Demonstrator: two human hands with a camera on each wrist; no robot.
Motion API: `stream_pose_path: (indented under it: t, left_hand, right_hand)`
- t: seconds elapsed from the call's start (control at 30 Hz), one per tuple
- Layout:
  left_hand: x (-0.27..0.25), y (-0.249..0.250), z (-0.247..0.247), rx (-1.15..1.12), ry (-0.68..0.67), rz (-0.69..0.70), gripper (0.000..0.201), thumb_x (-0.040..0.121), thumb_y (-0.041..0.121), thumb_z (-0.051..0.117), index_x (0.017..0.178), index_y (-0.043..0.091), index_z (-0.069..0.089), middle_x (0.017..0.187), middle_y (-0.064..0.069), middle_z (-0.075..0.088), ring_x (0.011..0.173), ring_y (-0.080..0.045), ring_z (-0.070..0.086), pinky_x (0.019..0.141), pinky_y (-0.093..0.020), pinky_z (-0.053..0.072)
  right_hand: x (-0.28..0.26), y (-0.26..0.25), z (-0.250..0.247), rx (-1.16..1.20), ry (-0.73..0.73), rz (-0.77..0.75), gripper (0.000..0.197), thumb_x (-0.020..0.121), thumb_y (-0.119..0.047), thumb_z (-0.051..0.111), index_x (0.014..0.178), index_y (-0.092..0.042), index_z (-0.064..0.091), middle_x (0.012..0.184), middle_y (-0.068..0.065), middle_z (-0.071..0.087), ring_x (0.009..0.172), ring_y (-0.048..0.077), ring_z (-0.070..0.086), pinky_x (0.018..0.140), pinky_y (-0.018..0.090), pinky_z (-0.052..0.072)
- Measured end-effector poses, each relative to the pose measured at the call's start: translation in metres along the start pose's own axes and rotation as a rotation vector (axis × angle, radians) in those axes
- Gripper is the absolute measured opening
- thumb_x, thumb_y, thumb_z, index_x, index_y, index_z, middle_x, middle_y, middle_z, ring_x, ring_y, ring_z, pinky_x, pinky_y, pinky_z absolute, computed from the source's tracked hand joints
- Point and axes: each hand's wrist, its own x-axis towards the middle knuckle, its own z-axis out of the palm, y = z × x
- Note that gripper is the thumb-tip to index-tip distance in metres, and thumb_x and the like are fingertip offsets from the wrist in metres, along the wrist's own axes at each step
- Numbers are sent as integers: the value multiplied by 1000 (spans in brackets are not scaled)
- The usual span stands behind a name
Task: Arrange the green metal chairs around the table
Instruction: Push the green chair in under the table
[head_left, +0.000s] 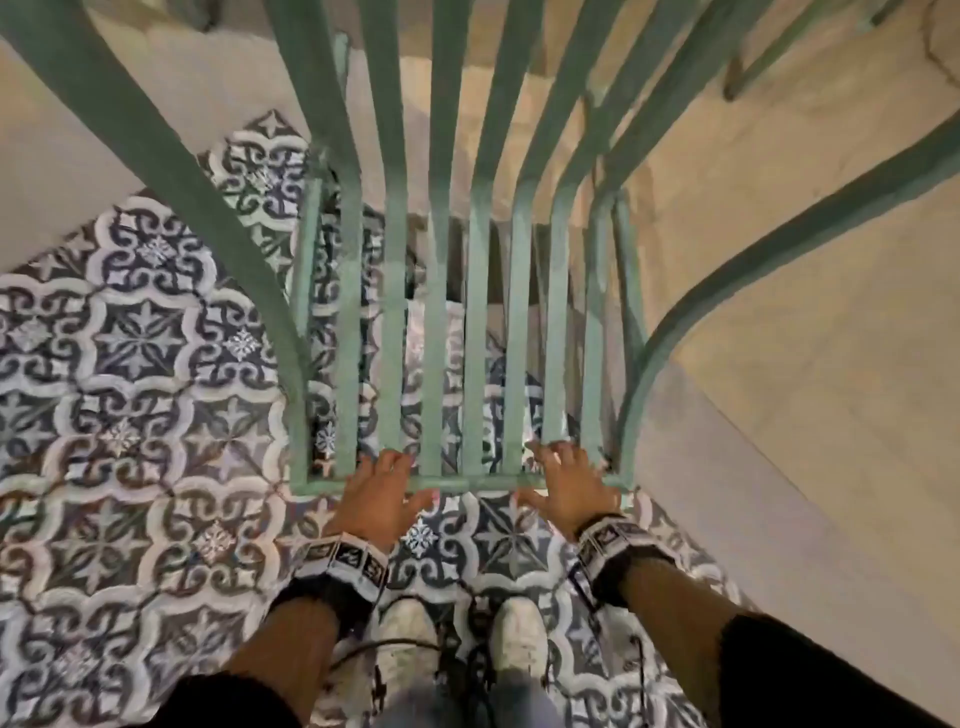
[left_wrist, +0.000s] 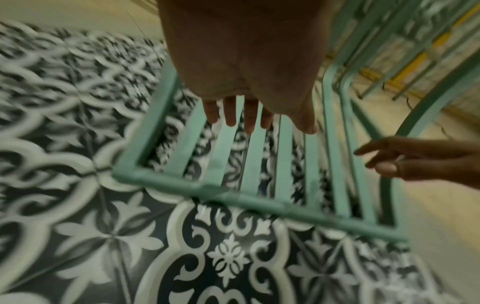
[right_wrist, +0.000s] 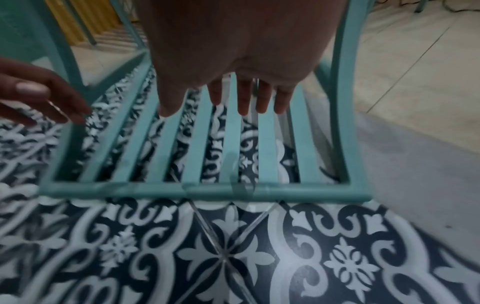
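**Both hands at the chair's near rail**

Beneath you the floor (head_left: 119, 374) is patterned dark-and-white tile, with plain pale tile to your right and further ahead. The green metal chair (head_left: 436, 322) stands on that floor directly in front of you, its slatted seat reaching toward you and its curved armrests sweeping out to either side. The slats run away from you and end at a round front rail (head_left: 467, 484) closest to your feet.

Your left hand (head_left: 382, 496) sits over the left half of that rail, fingers straight and spread, reaching out over the slats; the wrist views show a gap between fingers and metal, so nothing is gripped. Your right hand (head_left: 569, 488) is over the right half, likewise spread with straight fingers, holding nothing. Your pale shoes (head_left: 410, 639) stand just behind the rail, between your forearms.
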Motion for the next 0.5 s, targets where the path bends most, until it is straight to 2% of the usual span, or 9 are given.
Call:
stream_pose_path:
  t: [0.13,0.23,0.3,0.4,0.5]
  left_hand:
    - [60,-30,56,111,59,41,67,82,55,47,134,15,35,138,-11,41,124,-33,34,105,-44,29]
    - [77,-51,93,230,77,29,77,75,64,46,136,18,34,141,-6,40,121,-41,32,99,-50,36]
    - [80,-58,107,307,126,37,73,72,63,51,128,18,43,134,-6,48,112,-44,38,90,-53,43]
    - [77,-54,115,379,246,49,59,71,57,54,113,15,53,115,-8,60,99,-45,46,79,-54,47]
    - [82,-50,105,376,226,31,57,74,51,58,113,11,54,116,-7,61,105,-44,44,79,-53,45]
  right_hand:
    - [62,23,62,-57,92,-26,68,85,-56,47,140,-23,25,142,15,36,127,35,28,107,45,27]
    - [79,31,103,-78,171,-48,71,80,-63,48,138,-29,25,141,13,36,126,35,27,107,48,25]
    - [85,30,121,-106,222,-93,67,80,-64,48,135,-31,30,138,18,37,127,35,30,109,51,19]
    - [88,25,142,-168,334,-83,48,82,-54,52,123,-29,47,116,20,50,112,37,44,101,53,29]
    - [89,19,137,-240,321,-58,39,85,-51,50,113,-25,50,104,19,53,104,35,45,94,51,33]
